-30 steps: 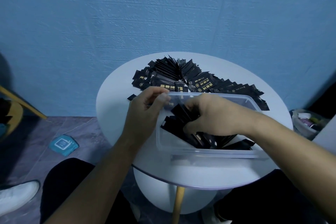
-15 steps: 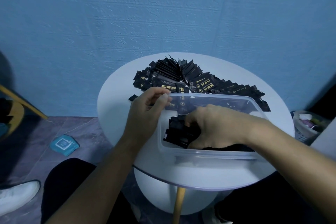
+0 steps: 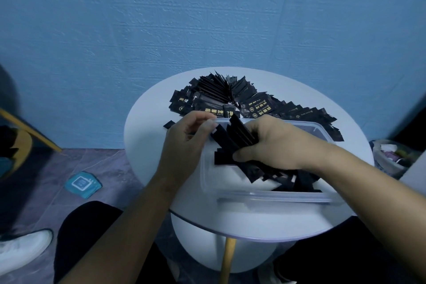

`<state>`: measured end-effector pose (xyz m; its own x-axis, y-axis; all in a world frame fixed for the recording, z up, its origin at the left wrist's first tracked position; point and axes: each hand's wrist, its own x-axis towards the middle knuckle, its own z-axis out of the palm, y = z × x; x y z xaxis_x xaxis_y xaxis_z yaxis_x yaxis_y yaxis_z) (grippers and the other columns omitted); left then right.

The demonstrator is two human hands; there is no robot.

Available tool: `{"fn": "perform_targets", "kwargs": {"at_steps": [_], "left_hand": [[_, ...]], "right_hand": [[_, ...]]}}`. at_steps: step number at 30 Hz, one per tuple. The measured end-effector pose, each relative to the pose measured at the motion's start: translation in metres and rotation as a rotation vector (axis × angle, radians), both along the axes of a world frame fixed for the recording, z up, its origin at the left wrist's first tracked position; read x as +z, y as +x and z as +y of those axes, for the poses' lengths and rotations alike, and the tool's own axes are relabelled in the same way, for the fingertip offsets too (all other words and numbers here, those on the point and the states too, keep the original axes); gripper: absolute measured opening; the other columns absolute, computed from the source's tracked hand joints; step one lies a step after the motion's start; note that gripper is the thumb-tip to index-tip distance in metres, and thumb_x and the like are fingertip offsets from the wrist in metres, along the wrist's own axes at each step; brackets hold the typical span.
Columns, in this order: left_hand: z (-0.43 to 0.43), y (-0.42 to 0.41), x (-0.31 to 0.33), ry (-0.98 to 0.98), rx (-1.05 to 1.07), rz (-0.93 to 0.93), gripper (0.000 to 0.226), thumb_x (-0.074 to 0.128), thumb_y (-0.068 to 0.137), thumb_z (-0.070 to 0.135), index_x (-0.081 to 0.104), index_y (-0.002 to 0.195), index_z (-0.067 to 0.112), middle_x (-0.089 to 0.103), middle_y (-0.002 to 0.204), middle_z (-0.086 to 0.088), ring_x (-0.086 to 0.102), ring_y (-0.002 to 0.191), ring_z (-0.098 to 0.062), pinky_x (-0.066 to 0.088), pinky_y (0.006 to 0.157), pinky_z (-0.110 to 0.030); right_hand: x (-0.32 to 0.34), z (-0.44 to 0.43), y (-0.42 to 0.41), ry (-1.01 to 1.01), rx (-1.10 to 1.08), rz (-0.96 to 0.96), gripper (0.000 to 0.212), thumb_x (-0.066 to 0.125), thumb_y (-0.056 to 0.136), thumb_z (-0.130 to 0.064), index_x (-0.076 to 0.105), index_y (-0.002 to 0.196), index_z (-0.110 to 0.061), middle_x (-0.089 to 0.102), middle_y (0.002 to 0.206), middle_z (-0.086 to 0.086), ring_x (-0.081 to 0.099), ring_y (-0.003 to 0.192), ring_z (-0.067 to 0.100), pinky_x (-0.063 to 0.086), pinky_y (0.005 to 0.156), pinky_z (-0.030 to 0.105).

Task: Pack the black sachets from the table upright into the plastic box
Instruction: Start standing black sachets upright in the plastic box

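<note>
**A:** In the head view, where do the sachets stand?

**B:** The right hand (image 3: 274,143) has its fingers (image 3: 242,152) curled round a bundle of sachets (image 3: 239,134) over the left half of the plastic box (image 3: 276,198). The bundle's long axis is tilted, not upright, with its top ends leaning far and left.

**A:** And the other hand?

**B:** The left hand (image 3: 184,145) pinches the box's far-left corner, touching distance from the bundle. It is the nearer hand for squaring the ends.

**A:** What else is there to pack?

**B:** Slumped sachets (image 3: 288,177) lie in the box's near-right part, and loose sachets (image 3: 230,99) are fanned across the far side of the bench (image 3: 147,140).

**A:** What is hidden?

**B:** The right palm covers the bundle's lower ends and the box floor beneath, so I cannot tell whether they touch down. Motion blur softens the edges.
</note>
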<state>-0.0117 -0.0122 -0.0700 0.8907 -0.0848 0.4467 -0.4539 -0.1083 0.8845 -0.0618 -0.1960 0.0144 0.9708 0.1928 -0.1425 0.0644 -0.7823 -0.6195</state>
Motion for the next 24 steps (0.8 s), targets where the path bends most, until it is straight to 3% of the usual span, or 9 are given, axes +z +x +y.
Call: {"fn": "perform_targets", "kwargs": {"at_steps": [3,5,7,11,13,15,18,21,24], "left_hand": [[0.0,0.001,0.001,0.005,-0.004,0.007,0.011,0.063,0.096,0.019,0.073,0.101,0.016,0.075,0.092,0.008,0.068,0.088,-0.006,0.049,0.079,-0.017],[0.0,-0.001,0.002,0.007,-0.006,0.001,0.016,0.061,0.093,0.024,0.073,0.101,0.017,0.074,0.091,0.009,0.067,0.086,-0.003,0.048,0.077,-0.013],[0.0,-0.003,0.002,0.011,-0.007,-0.011,0.019,0.059,0.093,0.025,0.073,0.101,0.017,0.074,0.092,0.011,0.067,0.086,0.0,0.047,0.076,-0.011],[0.001,-0.001,0.001,0.012,-0.004,-0.008,0.017,0.06,0.094,0.024,0.073,0.102,0.016,0.075,0.092,0.01,0.069,0.089,-0.005,0.049,0.078,-0.016],[0.0,0.0,-0.001,-0.007,-0.012,0.009,0.017,0.059,0.093,0.024,0.072,0.103,0.016,0.076,0.091,0.007,0.071,0.09,-0.011,0.052,0.08,-0.02],[0.0,0.0,-0.001,-0.025,-0.021,0.016,0.018,0.059,0.094,0.022,0.071,0.104,0.015,0.077,0.091,0.003,0.073,0.089,-0.012,0.053,0.079,-0.02],[0.0,0.0,-0.002,-0.035,-0.024,0.026,0.02,0.058,0.095,0.022,0.071,0.106,0.012,0.077,0.093,0.0,0.074,0.092,-0.012,0.056,0.083,-0.023],[0.0,0.0,-0.003,-0.032,-0.022,0.036,0.02,0.058,0.095,0.024,0.071,0.106,0.014,0.078,0.094,0.001,0.074,0.093,-0.013,0.058,0.086,-0.03],[0.0,0.0,-0.003,-0.033,-0.023,0.036,0.02,0.058,0.096,0.023,0.071,0.107,0.014,0.078,0.095,0.001,0.074,0.094,-0.012,0.058,0.087,-0.032]], "right_hand": [[0.006,0.009,-0.002,0.189,-0.035,0.102,0.007,0.078,0.082,-0.011,0.072,0.085,-0.01,0.074,0.072,0.014,0.071,0.057,0.025,0.057,0.049,0.033],[0.007,0.015,-0.005,0.195,-0.036,0.145,0.009,0.076,0.083,-0.008,0.071,0.091,-0.009,0.072,0.064,0.009,0.065,0.043,0.019,0.046,0.036,0.022],[0.004,0.02,-0.005,0.136,-0.032,0.115,0.009,0.075,0.083,-0.01,0.07,0.09,-0.01,0.072,0.064,0.009,0.064,0.042,0.018,0.041,0.034,0.019],[-0.003,0.024,0.004,0.1,-0.075,0.039,0.012,0.078,0.078,-0.017,0.072,0.087,-0.013,0.076,0.078,0.011,0.073,0.062,0.022,0.057,0.054,0.034],[-0.004,0.022,0.005,0.088,-0.064,0.06,0.014,0.079,0.079,-0.017,0.072,0.09,-0.013,0.076,0.079,0.011,0.074,0.066,0.025,0.059,0.056,0.037],[-0.004,0.02,0.002,-0.002,-0.007,0.113,0.019,0.081,0.079,-0.025,0.072,0.091,-0.014,0.075,0.074,0.006,0.071,0.058,0.022,0.055,0.047,0.032],[-0.002,0.016,-0.002,-0.215,0.141,0.15,0.038,0.083,0.071,-0.045,0.069,0.088,-0.014,0.073,0.073,0.008,0.068,0.062,0.029,0.052,0.055,0.036],[0.004,0.013,-0.005,-0.219,0.218,0.208,0.034,0.082,0.073,-0.042,0.067,0.089,-0.015,0.071,0.074,0.008,0.057,0.058,0.02,0.044,0.055,0.032],[0.002,0.012,-0.006,-0.341,0.275,0.154,0.034,0.08,0.076,-0.042,0.068,0.105,-0.028,0.069,0.083,-0.006,0.061,0.072,0.011,0.047,0.064,0.023]]}}
